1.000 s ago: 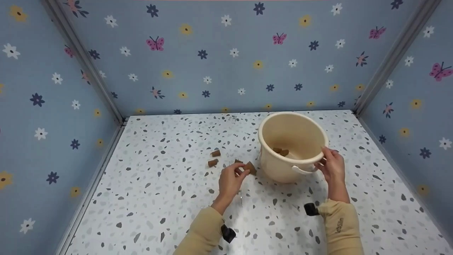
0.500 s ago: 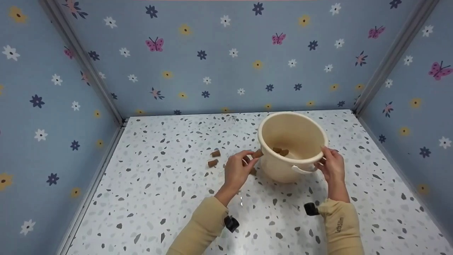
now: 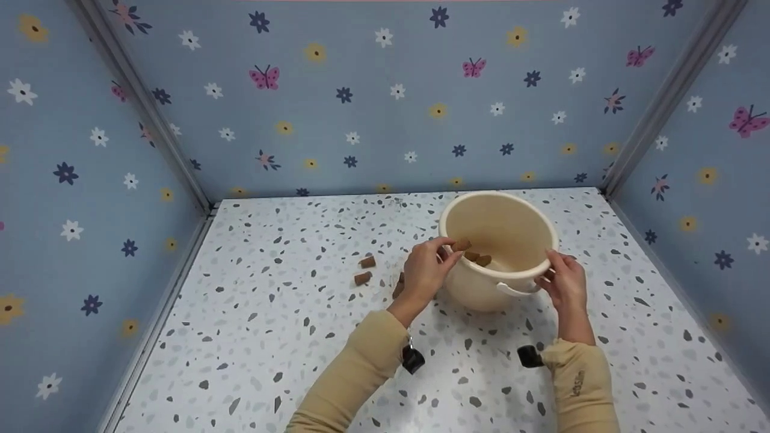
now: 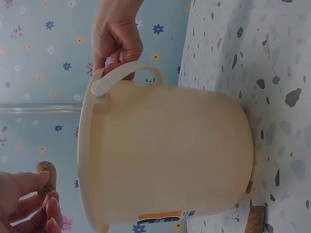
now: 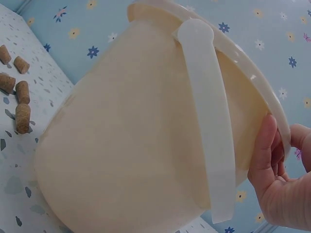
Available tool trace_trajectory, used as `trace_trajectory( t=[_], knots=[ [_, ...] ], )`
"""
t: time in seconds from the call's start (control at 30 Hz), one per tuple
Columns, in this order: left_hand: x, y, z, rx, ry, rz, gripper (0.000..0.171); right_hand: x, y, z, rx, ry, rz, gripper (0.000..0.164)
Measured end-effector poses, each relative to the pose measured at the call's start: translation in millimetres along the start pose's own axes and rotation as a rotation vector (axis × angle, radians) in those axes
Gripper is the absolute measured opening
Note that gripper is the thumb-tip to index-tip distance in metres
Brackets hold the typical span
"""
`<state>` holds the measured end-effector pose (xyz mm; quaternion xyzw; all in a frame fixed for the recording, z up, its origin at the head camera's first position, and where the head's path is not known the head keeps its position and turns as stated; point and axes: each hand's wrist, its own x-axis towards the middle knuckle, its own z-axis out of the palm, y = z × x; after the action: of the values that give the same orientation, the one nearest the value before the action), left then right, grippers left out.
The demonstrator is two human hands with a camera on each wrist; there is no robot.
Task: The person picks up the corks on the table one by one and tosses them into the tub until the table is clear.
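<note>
A cream plastic bucket [image 3: 481, 291] is on the speckled table, its mouth facing up. Between thumb and fingers, my left hand [image 3: 424, 270] pinches a brown cork [image 3: 462, 245] over the bucket's left rim; the left wrist view also has this held cork [image 4: 47, 175], at the level of the rim. My right hand [image 3: 566, 279] grips the rim on the right side, thumb and fingers on either side of the wall, near the white handle [image 5: 206, 116]. Inside the bucket, a few corks [image 3: 483, 260] lie at the bottom.
Left of the bucket, loose corks [image 3: 363, 278] lie on the table [image 3: 271, 319], some partly hidden behind my left hand. The right wrist view has several corks [image 5: 22, 92] near the bucket's base. Blue flowered panels [image 3: 373, 114] enclose the back and sides.
My left hand has lifted a cork off the table and carried it right and up, from beside the bucket to over its rim. The right hand keeps its grip in place.
</note>
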<state>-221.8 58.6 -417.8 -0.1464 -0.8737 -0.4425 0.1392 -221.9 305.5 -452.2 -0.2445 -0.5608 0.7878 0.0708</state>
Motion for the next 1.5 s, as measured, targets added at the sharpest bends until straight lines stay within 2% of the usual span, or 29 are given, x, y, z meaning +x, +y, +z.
trace_trajectory(
  t=[0.1, 0.4, 0.67, 0.8, 1.07, 1.33, 1.5],
  knots=[
    [4.5, 3.6, 5.3, 0.015, -0.01, -0.01, 0.023, -9, -5, 3, 0.026, -0.015, 0.005, 0.02],
    [14.6, 12.7, 18.1, 0.038, -0.047, -0.038, 0.023, -6, -3, 3, 0.039, -0.016, 0.005, 0.024],
    [19.2, 17.7, 24.7, 0.119, -0.033, -0.025, 0.021, -6, -2, 2, 0.041, -0.002, -0.003, 0.019],
    [21.1, 18.2, 26.5, 0.126, -0.042, -0.029, 0.024, -6, -2, 2, 0.049, -0.004, 0.006, 0.018],
    [23.6, 17.9, 23.4, 0.096, -0.042, -0.056, 0.043, -6, -5, 3, 0.029, -0.002, 0.015, 0.018],
    [21.7, 13.5, 16.0, 0.088, -0.02, -0.028, 0.042, -7, -5, 4, 0.034, -0.008, 0.015, 0.019],
    [19.6, 10.6, 12.1, 0.074, -0.002, -0.009, 0.04, 1, 3, 0, 0.019, -0.007, -0.033, 0.024]
  ],
)
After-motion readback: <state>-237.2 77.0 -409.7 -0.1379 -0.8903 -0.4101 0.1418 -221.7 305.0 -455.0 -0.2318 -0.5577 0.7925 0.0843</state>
